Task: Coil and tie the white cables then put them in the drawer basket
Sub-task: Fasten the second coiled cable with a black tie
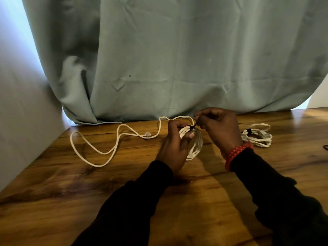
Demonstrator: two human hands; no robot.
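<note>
Hands meet over the far middle of the brown wood-grain table (pixel 124 201). The left hand (pixel 174 148) grips a coiled bundle of white cable (pixel 196 147), fingers curled round its upper part and thumb laid across the strands, so that the loops hang out to the right below the palm. A thin black tie (pixel 191 128) circles the top of this coil. The right hand (pixel 219 128), fingers bent inward, pinches the free end of that tie just beside the left fingertips. A red braided bracelet (pixel 237 154) sits on the right wrist, above a black sleeve (pixel 276 201); the left arm wears the same dark sleeve.

From behind the held coil a loose white cable (pixel 99 152) trails leftward across the table in wide, uneven bends, with its small pale plug (pixel 147 134) lying on the wood near the middle of the run.

To the right of the right hand, apart from it, lies a second coiled white cable (pixel 257 135), flat on the table and already bound with a dark tie near its upper left.

A pale grey-green curtain (pixel 177 59) hangs behind the table, its hem touching the far edge, and a white wall (pixel 19 112) stands to the left.
</note>
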